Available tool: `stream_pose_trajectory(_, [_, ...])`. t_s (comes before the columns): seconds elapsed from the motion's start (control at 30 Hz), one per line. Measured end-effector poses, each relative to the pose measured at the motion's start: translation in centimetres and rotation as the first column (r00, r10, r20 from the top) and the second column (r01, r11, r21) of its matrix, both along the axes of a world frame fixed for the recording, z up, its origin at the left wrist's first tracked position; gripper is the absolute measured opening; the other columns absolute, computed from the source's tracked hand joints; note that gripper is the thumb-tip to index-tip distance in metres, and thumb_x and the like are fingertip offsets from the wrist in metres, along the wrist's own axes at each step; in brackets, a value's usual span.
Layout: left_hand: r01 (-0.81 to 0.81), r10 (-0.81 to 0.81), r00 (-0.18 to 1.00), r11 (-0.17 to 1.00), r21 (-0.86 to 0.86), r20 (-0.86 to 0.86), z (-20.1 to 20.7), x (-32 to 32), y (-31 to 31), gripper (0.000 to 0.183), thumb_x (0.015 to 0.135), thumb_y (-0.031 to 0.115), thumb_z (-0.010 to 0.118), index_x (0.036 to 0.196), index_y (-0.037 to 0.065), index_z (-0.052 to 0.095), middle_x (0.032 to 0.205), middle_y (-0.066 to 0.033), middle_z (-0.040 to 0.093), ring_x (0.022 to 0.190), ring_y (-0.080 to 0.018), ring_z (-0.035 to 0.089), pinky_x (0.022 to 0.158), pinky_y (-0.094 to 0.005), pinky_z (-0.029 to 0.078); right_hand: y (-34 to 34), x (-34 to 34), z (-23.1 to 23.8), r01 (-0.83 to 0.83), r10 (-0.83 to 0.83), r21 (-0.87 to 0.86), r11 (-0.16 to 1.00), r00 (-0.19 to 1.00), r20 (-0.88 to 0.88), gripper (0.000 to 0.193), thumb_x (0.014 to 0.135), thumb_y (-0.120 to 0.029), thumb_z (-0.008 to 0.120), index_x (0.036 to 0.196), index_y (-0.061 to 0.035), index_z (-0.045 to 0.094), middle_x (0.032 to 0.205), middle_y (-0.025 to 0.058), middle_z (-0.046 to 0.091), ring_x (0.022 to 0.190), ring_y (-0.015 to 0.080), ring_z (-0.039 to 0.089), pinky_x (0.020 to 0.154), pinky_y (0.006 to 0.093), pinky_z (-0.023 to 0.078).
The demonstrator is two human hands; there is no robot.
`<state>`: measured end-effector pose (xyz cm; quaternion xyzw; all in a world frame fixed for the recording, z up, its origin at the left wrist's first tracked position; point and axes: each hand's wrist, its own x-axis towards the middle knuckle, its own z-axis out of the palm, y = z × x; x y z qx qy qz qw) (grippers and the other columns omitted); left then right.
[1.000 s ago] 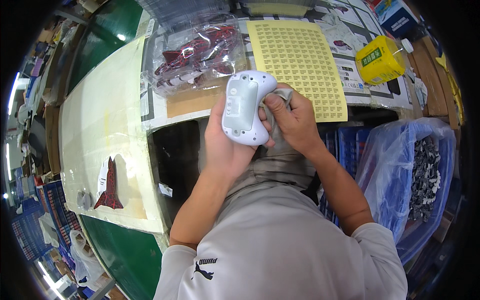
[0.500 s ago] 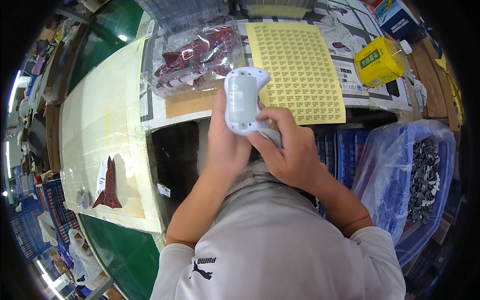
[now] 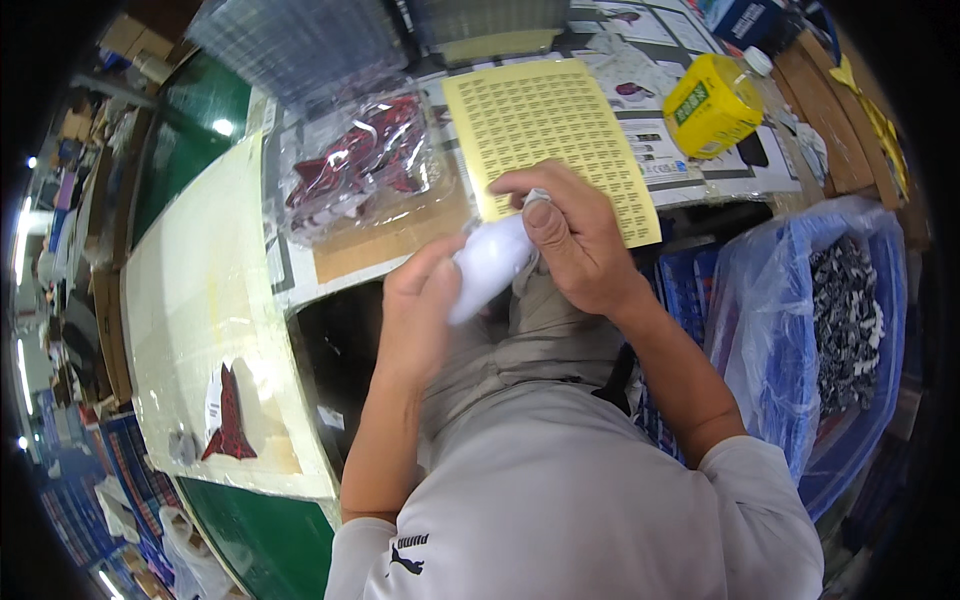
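Above my lap, just off the front edge of the table, a white plastic handheld remote control (image 3: 490, 265) is tilted and slightly blurred. My left hand (image 3: 412, 300) is closed around its lower left end, thumb along the side. Pinched in my right hand (image 3: 582, 240) is a small grey cloth (image 3: 537, 198), pressed against the remote's upper right end. Part of that cloth is hidden by the fingers. Behind my right hand lies a yellow sheet of printed labels (image 3: 545, 115). To its left is a clear plastic package (image 3: 350, 165) with red and black patterned pieces inside.
Stacked clear plastic trays (image 3: 300, 50) stand at the back. A yellow bottle (image 3: 712, 105) is at the far right of the table. A blue lined crate (image 3: 885, 400) of black and grey parts sits at my right. One red-black fin-shaped piece (image 3: 230, 415) lies on the left table.
The remote has turned from its back facing up to a tilted, sideways position. My right hand has moved up with the cloth, and my left hand has shifted left and lower.
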<state>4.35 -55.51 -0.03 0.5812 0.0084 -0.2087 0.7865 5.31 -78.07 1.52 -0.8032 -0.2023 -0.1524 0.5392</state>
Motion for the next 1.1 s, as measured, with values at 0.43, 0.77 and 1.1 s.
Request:
stream_pose_trajectory(0.43, [-0.159, 0.082, 0.984, 0.806, -0.57, -0.158, -1.7, -0.5, -2.2, 0.057, 0.116, 0.041, 0.047, 0.157, 0.001, 0.043, 0.146, -0.0163, 0.063, 0.136, -0.0306, 0.061, 0.12, -0.0506, 0.046, 2.7, -1.9, -2.3, 0.164, -0.075, 0.39, 0.906, 0.97, -0.232, 0.027, 0.112, -0.023, 0.057, 0.101, -0.0003, 0.068, 0.079, 0.0003, 0.064, 0.074, 0.0053, 0.056, 0.067, 0.0259, 0.047])
stream_pose_trajectory(0.77, [-0.122, 0.068, 0.991, 0.828, -0.548, -0.117, -1.9, 0.0, -1.6, 0.066, 0.114, 0.048, 0.047, 0.159, 0.001, 0.04, 0.146, -0.018, 0.061, 0.135, -0.0313, 0.061, 0.117, -0.0514, 0.048, 0.4, -2.5, -1.1, 0.131, 0.082, 0.543, 0.829, 0.933, -0.35, 0.039, 0.118, -0.036, 0.045, 0.118, -0.0016, 0.063, 0.078, 0.0017, 0.058, 0.068, 0.0071, 0.052, 0.064, 0.0241, 0.042])
stream_pose_trajectory(1.1, [-0.045, 0.067, 0.997, 0.875, -0.483, 0.028, -2.1, -0.5, -2.2, 0.073, 0.107, 0.046, 0.062, 0.161, 0.002, 0.039, 0.152, -0.0173, 0.059, 0.14, -0.0288, 0.059, 0.122, -0.0461, 0.046, 4.1, -3.1, -4.0, 0.159, -0.024, 0.444, 0.882, 0.955, -0.295, 0.029, 0.115, -0.026, 0.049, 0.119, 0.0008, 0.06, 0.096, 0.0098, 0.069, 0.086, 0.0112, 0.061, 0.076, 0.0312, 0.05])
